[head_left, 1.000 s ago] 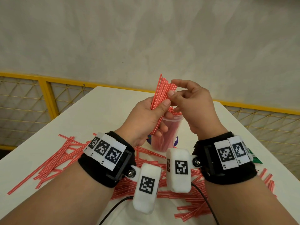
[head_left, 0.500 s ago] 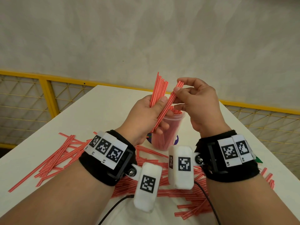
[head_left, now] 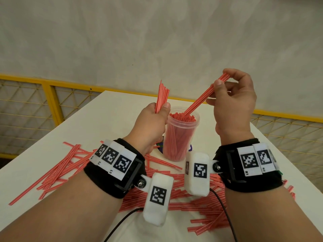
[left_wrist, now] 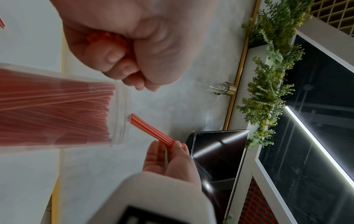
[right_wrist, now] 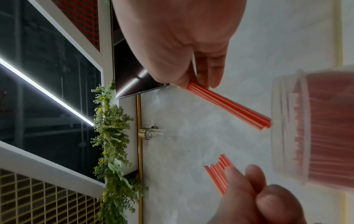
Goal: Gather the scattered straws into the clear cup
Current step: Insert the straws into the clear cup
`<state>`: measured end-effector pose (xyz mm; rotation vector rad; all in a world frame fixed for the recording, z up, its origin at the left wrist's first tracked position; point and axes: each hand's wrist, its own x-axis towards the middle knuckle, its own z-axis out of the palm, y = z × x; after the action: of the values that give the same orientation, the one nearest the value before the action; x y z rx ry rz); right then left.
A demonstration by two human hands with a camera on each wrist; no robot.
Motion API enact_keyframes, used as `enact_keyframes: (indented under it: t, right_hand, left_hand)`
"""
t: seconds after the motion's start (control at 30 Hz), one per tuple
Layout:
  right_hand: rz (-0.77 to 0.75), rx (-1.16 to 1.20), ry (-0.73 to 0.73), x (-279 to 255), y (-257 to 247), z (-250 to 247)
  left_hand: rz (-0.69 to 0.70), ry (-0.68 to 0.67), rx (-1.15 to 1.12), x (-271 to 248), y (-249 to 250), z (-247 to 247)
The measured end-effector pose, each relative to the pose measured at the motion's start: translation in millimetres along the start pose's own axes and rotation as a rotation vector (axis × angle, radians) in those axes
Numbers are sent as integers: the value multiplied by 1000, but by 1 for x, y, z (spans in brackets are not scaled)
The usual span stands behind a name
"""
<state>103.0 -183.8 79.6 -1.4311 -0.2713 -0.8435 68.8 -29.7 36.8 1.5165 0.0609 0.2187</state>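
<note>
now left fingers grip a straw bundle; right fingers pinch few straws over clear cup.

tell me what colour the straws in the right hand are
Red with thin white stripes, clearest in the head view.

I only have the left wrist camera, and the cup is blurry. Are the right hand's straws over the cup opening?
Observer: Yes. In the head view the right hand pinches a small bundle that slants down, with its lower ends at the mouth of the clear cup.
Operator: How much does my left fist hold?
Observer: The left hand grips a fanned bundle that sticks up well above the fist.
Operator: Anything left on the table?
Observer: Plenty. Scattered straws lie across the table, left of the cup and under both forearms.
</note>
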Motion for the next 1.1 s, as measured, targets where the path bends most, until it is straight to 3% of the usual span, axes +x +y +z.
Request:
enact_keyframes:
  t: [0.13, 0.27, 0.4, 0.57, 0.97, 1.1]
  right_hand:
    - [-73, -215, -141, -4, 5, 3]
    - [-34, -363, -289, -7, 10, 5]
    - [15, -645, -587, -12, 12, 4]
    - [49, -695, -540, -6, 6, 0]
    - [123, -775, -683, -8, 3, -2]
    - [112, -654, -582, -5, 1, -3]
  left_hand:
    - [-2, -22, 14, -3, 1, 0]
    - [-4, -38, 5, -4, 1, 0]
    - [-4, -35, -3, -4, 2, -1]
    - [-6, -34, -1, -4, 3, -1]
    - [-17, -67, -99, -5, 6, 0]
    - [12, -95, -75, -5, 5, 0]
